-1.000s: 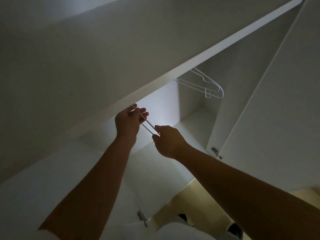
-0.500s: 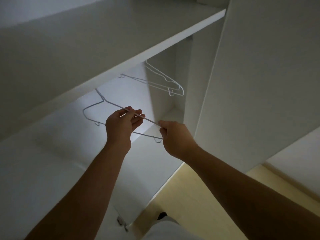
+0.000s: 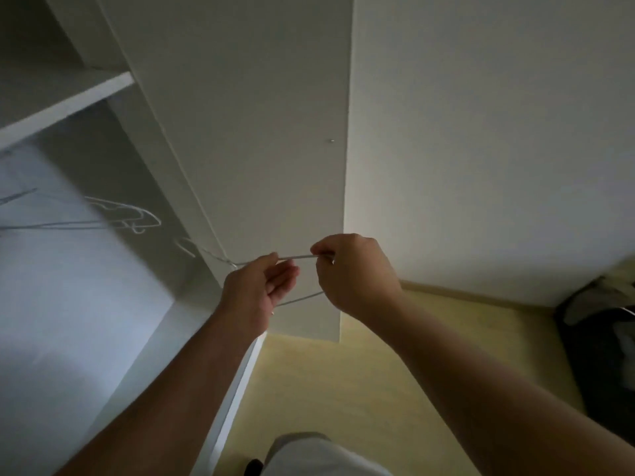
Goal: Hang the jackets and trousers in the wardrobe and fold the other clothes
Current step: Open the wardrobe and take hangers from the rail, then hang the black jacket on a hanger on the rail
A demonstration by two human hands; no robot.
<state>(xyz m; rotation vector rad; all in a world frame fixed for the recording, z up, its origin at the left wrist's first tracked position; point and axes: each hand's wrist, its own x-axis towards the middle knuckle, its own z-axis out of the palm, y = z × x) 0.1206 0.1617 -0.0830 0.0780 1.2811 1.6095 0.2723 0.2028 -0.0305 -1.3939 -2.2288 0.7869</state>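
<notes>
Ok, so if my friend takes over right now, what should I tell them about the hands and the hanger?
The left hand and the right hand each pinch the thin white wire hanger, held just outside the white wardrobe.
More white wire hangers hang inside it.
Done: one hanger is in hand.
Left: nothing hung or folded in view; the dark heap at right is too blurred to name.

Wardrobe (image 3: 86, 304) holds wire hangers (image 3: 137, 214).
</notes>
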